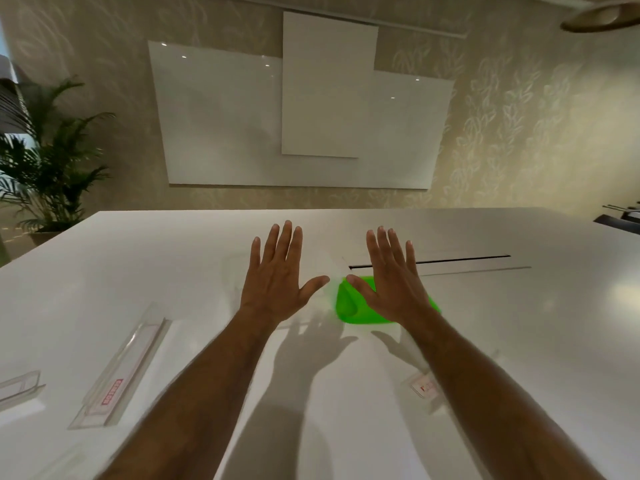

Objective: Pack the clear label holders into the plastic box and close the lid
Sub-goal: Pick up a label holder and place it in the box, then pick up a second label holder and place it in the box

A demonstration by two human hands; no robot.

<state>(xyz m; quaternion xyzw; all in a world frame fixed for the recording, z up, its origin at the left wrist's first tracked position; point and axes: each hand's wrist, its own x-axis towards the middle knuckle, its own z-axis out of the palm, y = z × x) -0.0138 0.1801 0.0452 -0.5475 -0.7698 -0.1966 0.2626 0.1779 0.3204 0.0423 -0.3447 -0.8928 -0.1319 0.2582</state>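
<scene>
My left hand (pixel 277 277) and my right hand (pixel 389 277) hover side by side above the white table (pixel 519 341), palms down, fingers spread, holding nothing. A bright green lid (pixel 353 306) lies on the table under my right hand, which covers part of it. A faint clear box outline (pixel 235 271) shows beneath my left hand. A long clear label holder (pixel 121 372) with a red-printed card lies at the left. A shorter clear holder (pixel 19 386) sits at the far left edge. Another small holder with a card (pixel 424 388) peeks out beside my right forearm.
A dark cable slot (pixel 460 259) runs across the table behind my right hand. A whiteboard (pixel 304 116) hangs on the far wall. A potted palm (pixel 45 161) stands past the table's left corner. Dark objects (pixel 623 220) sit at the far right edge.
</scene>
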